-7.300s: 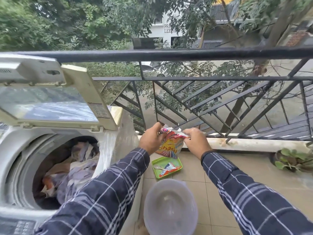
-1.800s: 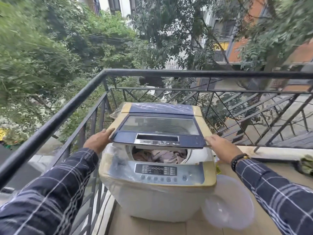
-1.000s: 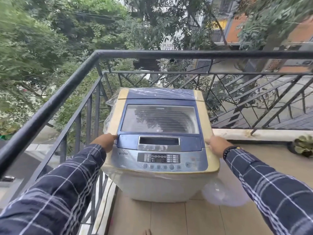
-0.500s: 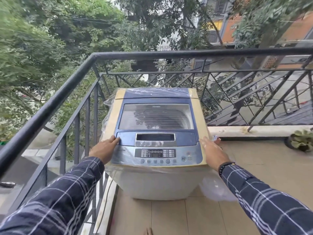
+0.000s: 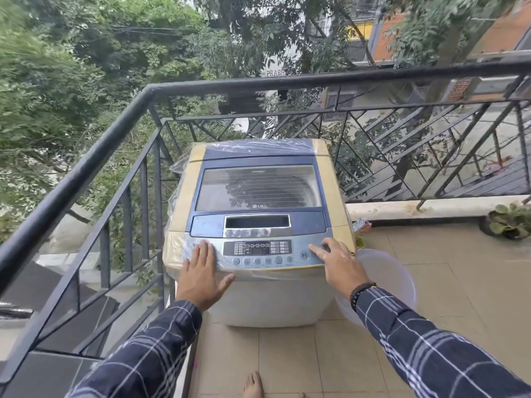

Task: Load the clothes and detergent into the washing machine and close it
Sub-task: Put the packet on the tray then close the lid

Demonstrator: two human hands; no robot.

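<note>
The top-loading washing machine [image 5: 258, 294] stands in the balcony corner, wrapped in clear plastic. Its blue lid with a glass window [image 5: 257, 186] lies flat and shut, so the clothes inside are hidden. My left hand [image 5: 201, 275] rests flat, fingers spread, on the left end of the control panel [image 5: 257, 249]. My right hand [image 5: 334, 261] lies on the panel's right end, its fingers by the start button. Neither hand holds anything. A corner of the detergent packet [image 5: 361, 225] shows on the floor behind the machine's right side.
A black metal railing [image 5: 149, 90] runs close along the left and back of the machine. A translucent plastic tub [image 5: 393, 280] sits on the tiled floor to the right. A small potted plant [image 5: 510, 222] stands at the far right. My bare foot [image 5: 253, 384] is at the bottom.
The lid came down from half open to fully shut. Both hands slid from the lid's sides forward onto the control panel, and the camera view pulled back a little.
</note>
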